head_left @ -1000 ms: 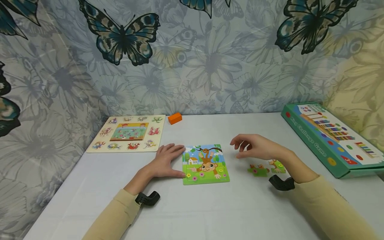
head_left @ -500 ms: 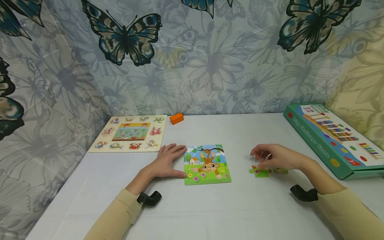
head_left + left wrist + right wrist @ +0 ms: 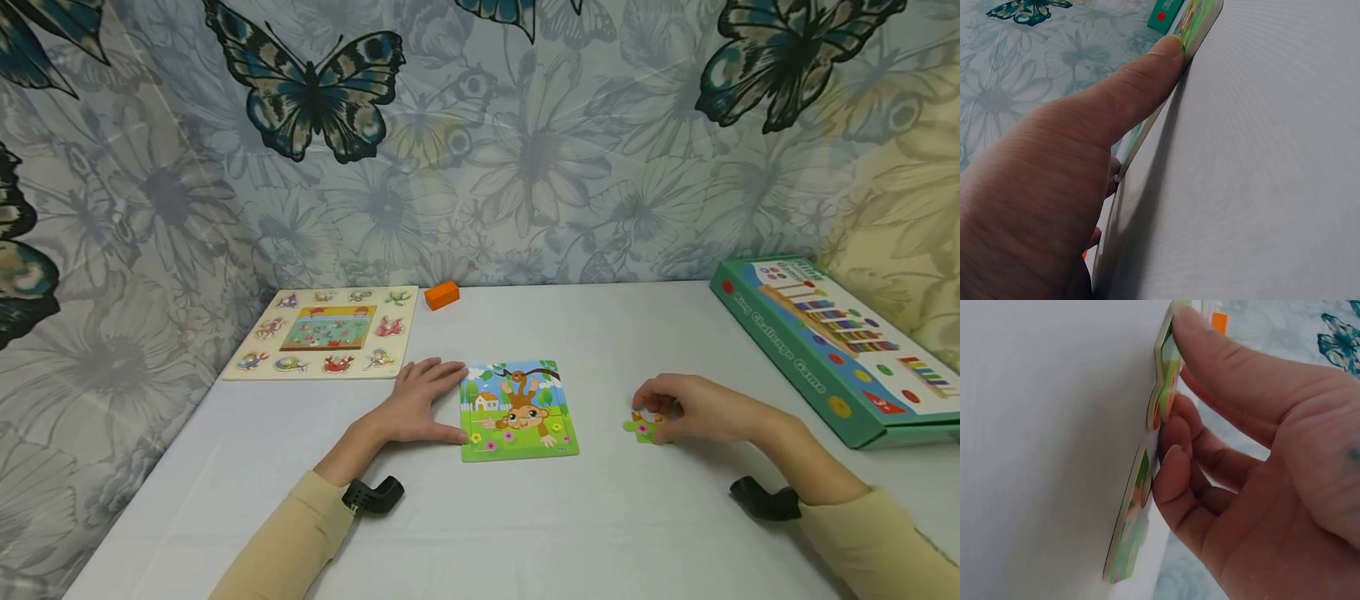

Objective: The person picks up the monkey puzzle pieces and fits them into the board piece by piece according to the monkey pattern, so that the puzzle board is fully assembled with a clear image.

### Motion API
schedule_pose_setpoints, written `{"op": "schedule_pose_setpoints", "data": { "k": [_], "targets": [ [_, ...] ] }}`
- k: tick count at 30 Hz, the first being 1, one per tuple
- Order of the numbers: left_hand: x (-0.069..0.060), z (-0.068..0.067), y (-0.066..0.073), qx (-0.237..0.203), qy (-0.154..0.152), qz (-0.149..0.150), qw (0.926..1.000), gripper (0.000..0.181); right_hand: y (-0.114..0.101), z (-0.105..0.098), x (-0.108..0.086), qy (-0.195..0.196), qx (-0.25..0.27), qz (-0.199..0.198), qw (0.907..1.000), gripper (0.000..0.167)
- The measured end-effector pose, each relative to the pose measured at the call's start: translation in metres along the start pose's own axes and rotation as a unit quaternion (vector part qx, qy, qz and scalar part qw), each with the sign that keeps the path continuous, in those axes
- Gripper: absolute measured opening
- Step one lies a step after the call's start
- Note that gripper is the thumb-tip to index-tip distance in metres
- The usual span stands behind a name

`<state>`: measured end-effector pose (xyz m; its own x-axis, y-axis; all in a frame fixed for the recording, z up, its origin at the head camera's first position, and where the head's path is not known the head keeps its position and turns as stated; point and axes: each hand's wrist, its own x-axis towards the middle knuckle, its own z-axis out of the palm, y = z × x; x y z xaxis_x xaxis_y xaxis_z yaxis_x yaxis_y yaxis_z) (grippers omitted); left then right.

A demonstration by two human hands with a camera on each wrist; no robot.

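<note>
A square monkey puzzle (image 3: pixel 519 412) lies flat in the middle of the table, showing a monkey hanging over grass and flowers. My left hand (image 3: pixel 420 408) rests at its left side, fingers spread, with the thumb (image 3: pixel 1141 78) touching the board's edge. To the right, my right hand (image 3: pixel 693 408) reaches down with curled fingers and pinches a green puzzle piece (image 3: pixel 642 428) with a pink flower, lying at the table surface. A second puzzle piece (image 3: pixel 1127 534) lies beside it in the right wrist view; the hand hides it in the head view.
A cream board with sea animals (image 3: pixel 321 333) lies at the back left. An orange block (image 3: pixel 442 295) stands near the back edge. A green game box (image 3: pixel 832 350) lies at the right, beyond the right hand. Butterfly-printed cloth (image 3: pixel 525 167) hangs behind the table.
My right hand has moved right and down from beside the monkey puzzle to the loose pieces, and its fingers have closed around one. The left hand stays at the puzzle.
</note>
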<state>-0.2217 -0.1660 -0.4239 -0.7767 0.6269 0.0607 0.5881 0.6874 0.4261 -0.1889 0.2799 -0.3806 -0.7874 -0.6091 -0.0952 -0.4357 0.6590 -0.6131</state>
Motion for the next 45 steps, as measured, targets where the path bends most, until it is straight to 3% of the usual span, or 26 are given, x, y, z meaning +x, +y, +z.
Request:
{"op": "schedule_pose_setpoints", "data": {
  "k": [19,25,32,38,45],
  "targets": [
    [0.001,0.001,-0.001,0.001,0.001,-0.003,1.0000,0.099,-0.005,0.002,0.002,0.008,-0.012,-0.001,0.9999,0.033],
    [0.001,0.001,-0.001,0.003,0.002,-0.003,1.0000,0.099,-0.005,0.000,0.000,0.010,0.006,-0.016,0.9998,0.022],
    [0.000,0.001,-0.001,0.003,-0.001,-0.005,1.0000,0.098,-0.001,-0.006,0.001,-0.024,0.052,-0.044,0.9974,0.015],
    [0.000,0.001,-0.001,0.002,0.000,-0.004,1.0000,0.098,-0.005,-0.007,0.012,-0.035,0.051,-0.052,0.9967,0.013],
    [0.001,0.001,-0.002,0.009,0.001,0.000,1.0000,0.099,-0.025,0.002,0.038,-0.042,0.052,-0.055,0.9962,0.014]
  ]
}}
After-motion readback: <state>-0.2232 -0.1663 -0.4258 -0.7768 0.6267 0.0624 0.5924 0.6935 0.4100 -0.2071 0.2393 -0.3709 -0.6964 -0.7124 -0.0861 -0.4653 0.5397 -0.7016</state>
